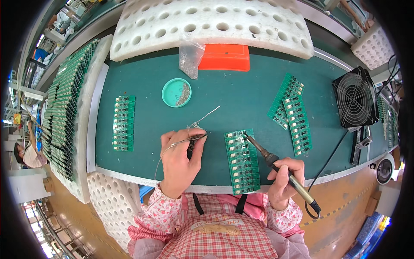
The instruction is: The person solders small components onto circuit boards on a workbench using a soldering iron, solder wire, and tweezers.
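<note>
My right hand [284, 180] grips a soldering iron [297, 186], its tip resting at the upper end of a green circuit board panel [242, 166] in front of me. Left of that panel, my left hand [180, 166] is closed on a pair of tweezers [183, 141], whose points face right. A thin strand of solder wire [210, 113] also runs through this hand, its free end sticking out up and to the right. Beside the left fingers lies a small heap of tiny parts [196, 126], partly hidden by the hand.
A turquoise dish [165, 93] holds tiny metal parts. Behind it are a clear bag [191, 60], an orange-red bin [228, 58] and white foam [211, 36]. Board panels lie left [123, 123] and right [297, 125]; a black fan [355, 98] stands far right. Boards fill a rack [64, 108] at left.
</note>
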Demonstrator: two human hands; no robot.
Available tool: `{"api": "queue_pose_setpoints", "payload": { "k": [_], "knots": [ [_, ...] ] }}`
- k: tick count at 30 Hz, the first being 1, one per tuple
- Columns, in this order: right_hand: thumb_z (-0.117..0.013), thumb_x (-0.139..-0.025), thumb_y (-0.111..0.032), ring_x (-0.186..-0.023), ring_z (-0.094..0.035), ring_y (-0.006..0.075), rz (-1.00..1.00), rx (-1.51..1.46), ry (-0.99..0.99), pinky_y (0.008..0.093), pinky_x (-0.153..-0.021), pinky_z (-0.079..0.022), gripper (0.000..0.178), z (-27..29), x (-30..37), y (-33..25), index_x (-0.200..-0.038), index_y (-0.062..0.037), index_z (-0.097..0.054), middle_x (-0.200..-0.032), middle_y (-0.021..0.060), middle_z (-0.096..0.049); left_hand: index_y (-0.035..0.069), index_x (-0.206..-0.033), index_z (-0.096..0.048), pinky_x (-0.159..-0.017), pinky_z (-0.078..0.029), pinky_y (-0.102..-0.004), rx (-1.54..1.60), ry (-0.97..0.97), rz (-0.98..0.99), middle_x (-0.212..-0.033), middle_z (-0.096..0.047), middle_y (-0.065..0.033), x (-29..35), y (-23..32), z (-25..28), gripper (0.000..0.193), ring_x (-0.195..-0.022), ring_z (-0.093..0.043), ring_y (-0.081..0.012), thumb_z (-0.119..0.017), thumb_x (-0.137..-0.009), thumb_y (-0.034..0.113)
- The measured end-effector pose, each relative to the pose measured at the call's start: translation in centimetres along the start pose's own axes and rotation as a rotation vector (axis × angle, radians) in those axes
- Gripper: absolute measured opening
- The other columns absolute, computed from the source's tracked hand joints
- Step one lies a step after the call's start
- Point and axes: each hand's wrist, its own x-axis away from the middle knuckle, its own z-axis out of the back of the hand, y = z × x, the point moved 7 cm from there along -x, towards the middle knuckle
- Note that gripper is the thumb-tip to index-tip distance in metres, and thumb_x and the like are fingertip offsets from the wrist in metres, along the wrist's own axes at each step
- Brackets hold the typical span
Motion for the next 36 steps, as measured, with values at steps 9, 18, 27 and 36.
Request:
{"api": "queue_pose_setpoints", "payload": {
  "k": [9, 18, 27, 36],
  "knots": [
    [-0.059, -0.097, -0.015, -0.044, -0.054, 0.0112, 0.012, 0.015, -0.014, 0.0263, -0.048, -0.041, 0.014, 0.07, -0.03, -0.03, -0.093, -0.0018, -0.06, -0.053, 0.0007, -0.055, 0.006, -0.096, -0.07, -0.08, -0.044, -0.0346, -0.006, 0.0, 0.002, -0.097, -0.072, -0.0027, -0.35, -0.09, -0.31, 0.014, -0.084, -0.06, -0.0249, -0.073, -0.083, 0.001],
    [-0.058, -0.097, -0.016, -0.045, -0.054, 0.0114, -0.019, 0.028, -0.028, 0.026, -0.047, -0.042, 0.015, 0.04, 0.01, -0.1, -0.093, -0.0017, -0.06, -0.052, 0.0006, -0.054, 0.006, -0.093, -0.07, -0.078, -0.043, -0.0344, 0.006, 0.01, -0.031, -0.095, -0.072, -0.0026, -0.44, 0.0, -0.42, 0.012, -0.08, -0.06, -0.0241, -0.074, -0.083, 0.001],
    [-0.057, -0.097, -0.015, -0.045, -0.055, 0.0112, -0.022, 0.018, -0.023, 0.0254, -0.047, -0.041, 0.014, 0.07, 0.04, -0.08, -0.094, -0.0013, -0.059, -0.054, 0.0011, -0.054, 0.006, -0.092, -0.07, -0.078, -0.042, -0.0336, 0.012, -0.009, -0.007, -0.094, -0.072, -0.0026, -0.46, -0.02, -0.61, 0.012, -0.08, -0.061, -0.0234, -0.074, -0.083, 0.001],
    [-0.058, -0.098, -0.015, -0.046, -0.055, 0.0108, -0.011, -0.011, -0.001, 0.0255, -0.047, -0.042, 0.015, 0.1, 0.1, -0.1, -0.094, -0.001, -0.06, -0.056, 0.0014, -0.055, 0.005, -0.1, -0.067, -0.077, -0.05, -0.037, -0.001, 0.014, -0.076, -0.097, -0.071, -0.006, 0.08, 0.52, -0.99, 0.022, -0.083, -0.063, -0.0286, -0.074, -0.081, -0.003]
  ]
}}
